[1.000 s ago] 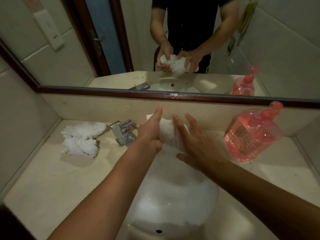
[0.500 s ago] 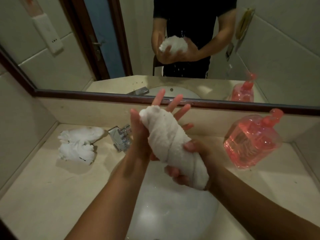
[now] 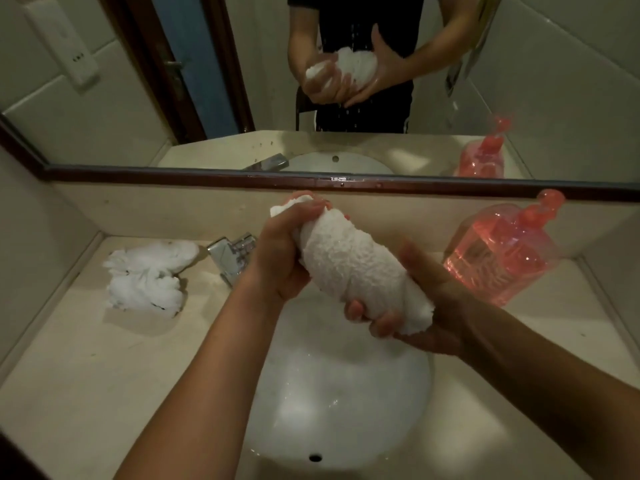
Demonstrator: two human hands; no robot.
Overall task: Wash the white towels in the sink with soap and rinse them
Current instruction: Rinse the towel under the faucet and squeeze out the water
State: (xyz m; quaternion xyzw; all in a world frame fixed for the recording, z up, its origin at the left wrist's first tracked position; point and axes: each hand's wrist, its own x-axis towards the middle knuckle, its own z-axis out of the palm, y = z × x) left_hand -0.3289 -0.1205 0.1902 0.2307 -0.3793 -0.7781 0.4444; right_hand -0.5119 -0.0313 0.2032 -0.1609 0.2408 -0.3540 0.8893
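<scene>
Head view: rolled white towel (image 3: 360, 268) held above the sink (image 3: 339, 403), tilted. Left hand (image 3: 277, 258) grip wrapped round its upper end, right hand (image 3: 415, 306) grip curled round the lower end. Second crumpled towel (image 3: 149, 275) lies on the table (image 3: 86, 375) left of the faucet (image 3: 232, 258). Pink soap bottle (image 3: 502, 251) at right, apart from the hands.

1. Rolled towel (image 3: 349, 268): white, nubbly terry texture.
2. Crumpled towel (image 3: 147, 271) on the surface (image 3: 79, 368): white, a few small dark specks.
3. Surface: pale cream, plain.
4. Sink (image 3: 346, 403) basin: glossy white, dark overflow hole at near rim.
5. Soap bottle (image 3: 502, 251): clear pink, pink liquid, pink pump.
6. Tap (image 3: 232, 254): shiny chrome.
7. Mirror frame (image 3: 207, 174): dark reddish-brown.
8. Shirt in the reflection (image 3: 367, 19): black.
</scene>
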